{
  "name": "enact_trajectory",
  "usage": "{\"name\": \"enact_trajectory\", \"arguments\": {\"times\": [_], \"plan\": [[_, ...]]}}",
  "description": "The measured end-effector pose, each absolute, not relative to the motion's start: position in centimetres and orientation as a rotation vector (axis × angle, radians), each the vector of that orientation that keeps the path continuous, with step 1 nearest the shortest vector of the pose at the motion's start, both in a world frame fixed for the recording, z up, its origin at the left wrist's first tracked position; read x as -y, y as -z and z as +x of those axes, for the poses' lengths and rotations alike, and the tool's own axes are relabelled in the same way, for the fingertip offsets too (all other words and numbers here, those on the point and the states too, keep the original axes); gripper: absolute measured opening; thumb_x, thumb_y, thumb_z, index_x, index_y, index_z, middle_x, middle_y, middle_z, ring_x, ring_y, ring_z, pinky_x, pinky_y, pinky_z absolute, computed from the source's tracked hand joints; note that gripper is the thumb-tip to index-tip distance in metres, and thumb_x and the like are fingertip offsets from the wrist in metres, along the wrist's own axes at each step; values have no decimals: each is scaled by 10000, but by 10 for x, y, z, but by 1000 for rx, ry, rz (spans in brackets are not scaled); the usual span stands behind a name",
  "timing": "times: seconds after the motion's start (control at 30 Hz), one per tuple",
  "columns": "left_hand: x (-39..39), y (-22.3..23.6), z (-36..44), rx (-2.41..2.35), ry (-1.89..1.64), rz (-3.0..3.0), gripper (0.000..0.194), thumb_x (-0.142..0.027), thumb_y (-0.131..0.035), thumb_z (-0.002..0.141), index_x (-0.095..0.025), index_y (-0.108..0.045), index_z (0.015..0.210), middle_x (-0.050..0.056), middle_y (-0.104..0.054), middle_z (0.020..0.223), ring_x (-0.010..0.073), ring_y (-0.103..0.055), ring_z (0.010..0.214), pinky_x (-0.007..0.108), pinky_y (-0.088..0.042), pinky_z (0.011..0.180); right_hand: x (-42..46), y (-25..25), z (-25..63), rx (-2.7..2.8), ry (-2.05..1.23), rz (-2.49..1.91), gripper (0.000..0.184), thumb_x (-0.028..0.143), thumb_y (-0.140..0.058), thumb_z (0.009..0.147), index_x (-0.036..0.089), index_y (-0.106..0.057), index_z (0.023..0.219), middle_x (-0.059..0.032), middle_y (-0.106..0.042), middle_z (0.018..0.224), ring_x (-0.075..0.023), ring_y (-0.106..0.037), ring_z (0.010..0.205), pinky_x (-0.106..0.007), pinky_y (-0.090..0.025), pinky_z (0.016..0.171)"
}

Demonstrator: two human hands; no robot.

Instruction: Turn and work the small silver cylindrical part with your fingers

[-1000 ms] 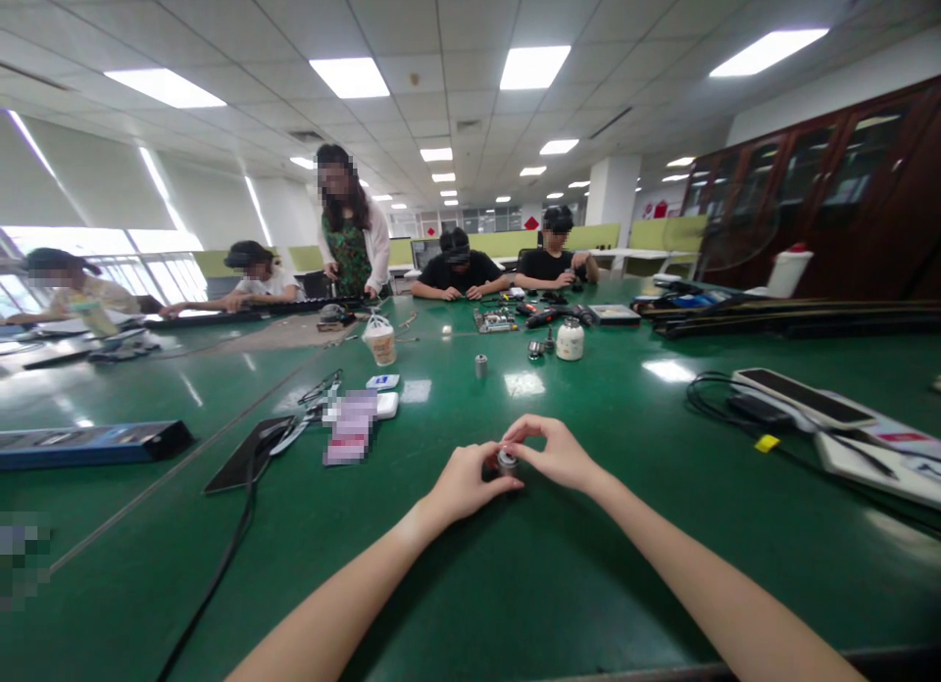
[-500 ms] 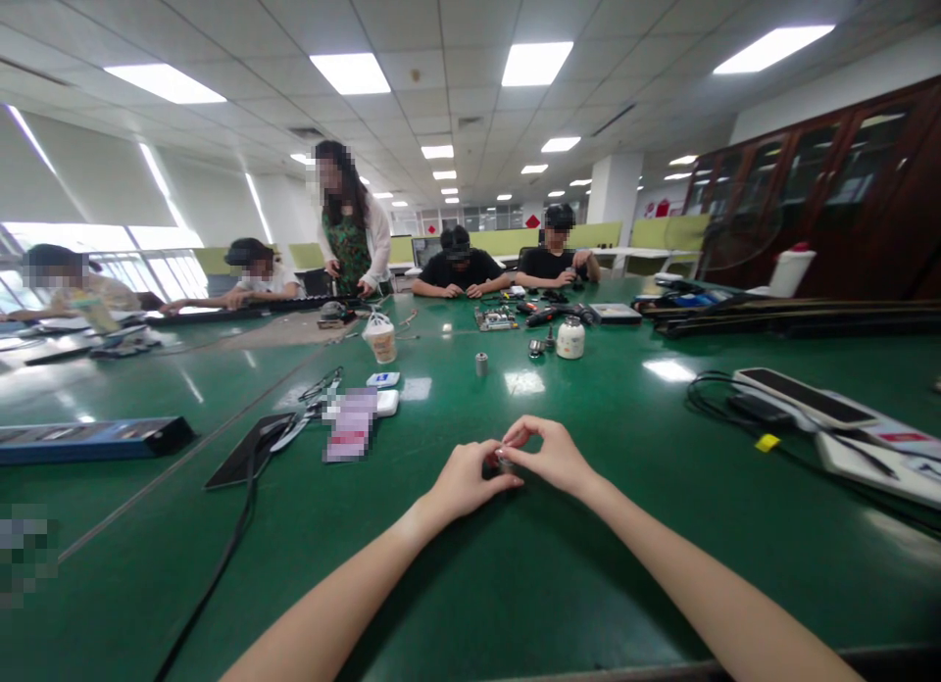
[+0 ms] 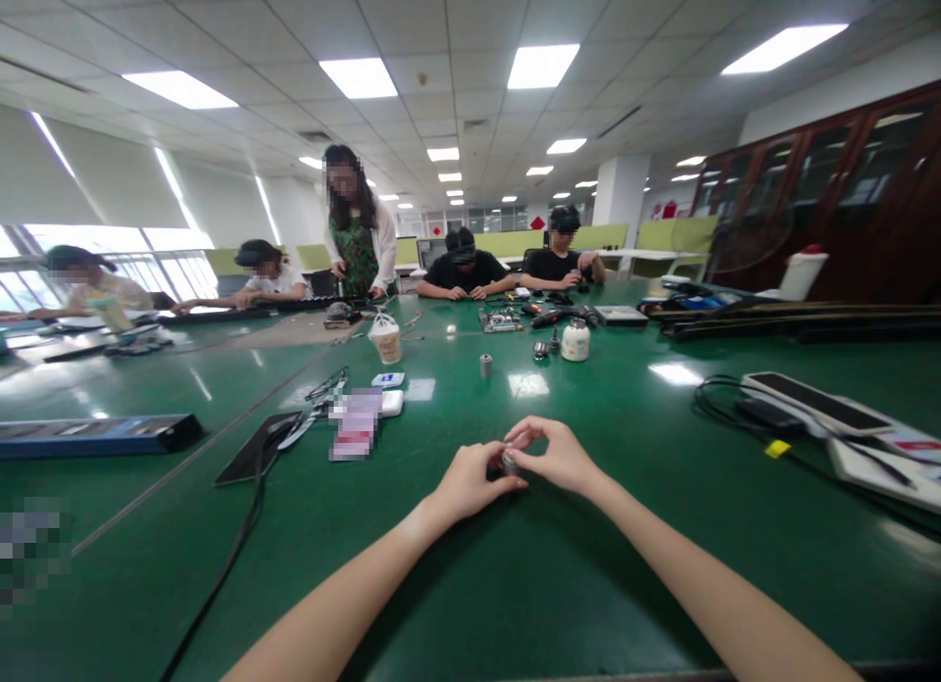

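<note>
Between my hands is a small silvery metal cylinder [image 3: 510,463], mostly covered by fingers. My left hand [image 3: 470,478] curls round its side, thumb in front and fingers behind. Thumb and fingertips of my right hand [image 3: 553,457] pinch at the cylinder's top; whether they hold a separate small part there cannot be made out. A similar metal cylinder [image 3: 486,365] stands upright on the green table [image 3: 456,584], farther off and apart from my hands.
Beyond are a cup in a plastic bag [image 3: 385,339], a white jar [image 3: 574,340] and a circuit board [image 3: 501,320]. Left lie a black pad [image 3: 257,449] with cables and a blue strip [image 3: 95,437]. Black cables [image 3: 724,408] and white devices lie right. Several people work around the far side.
The camera view has shifted slightly, moving the surroundings a little to the right. My right fingertips have shifted slightly over the cylinder's top; my left hand keeps its grip.
</note>
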State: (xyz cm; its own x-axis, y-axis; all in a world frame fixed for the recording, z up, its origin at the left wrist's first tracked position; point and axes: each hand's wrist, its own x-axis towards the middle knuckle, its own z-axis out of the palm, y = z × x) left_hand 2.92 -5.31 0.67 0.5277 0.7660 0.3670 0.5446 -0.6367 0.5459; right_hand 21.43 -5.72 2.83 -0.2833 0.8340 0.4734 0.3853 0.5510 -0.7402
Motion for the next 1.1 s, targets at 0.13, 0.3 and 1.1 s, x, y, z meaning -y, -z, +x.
{"name": "enact_trajectory", "arguments": {"times": [0.13, 0.3, 1.1], "plan": [[53, -8, 29, -1081, -840, 2410, 348, -459, -734, 772, -183, -693, 979, 31, -740, 860, 218, -682, 775, 267, -481, 700, 57, -30, 217, 1925, -651, -965, 162, 172, -685, 732, 210, -704, 888, -21, -763, 824, -199, -720, 808, -326, -545, 792], [53, -8, 29, -1067, -838, 2411, 353, -440, -732, 778, -193, -682, 1025, 27, -740, 887, 217, -687, 799, 265, -479, 711, 58, -30, 216, 1898, -599, -987, 147, 287, -779, 699, 213, -715, 808, -23, -749, 818, -220, -702, 816, -352, -521, 806], [51, -5, 29, -1044, -858, 2408, 307, -416, -747, 775, -175, -678, 952, 17, -728, 853, 195, -676, 773, 241, -458, 683, 56, -28, 217, 1868, -602, -981, 121, 283, -748, 718, 192, -705, 785, -30, -740, 764, -206, -704, 754, -323, -535, 743]]}}
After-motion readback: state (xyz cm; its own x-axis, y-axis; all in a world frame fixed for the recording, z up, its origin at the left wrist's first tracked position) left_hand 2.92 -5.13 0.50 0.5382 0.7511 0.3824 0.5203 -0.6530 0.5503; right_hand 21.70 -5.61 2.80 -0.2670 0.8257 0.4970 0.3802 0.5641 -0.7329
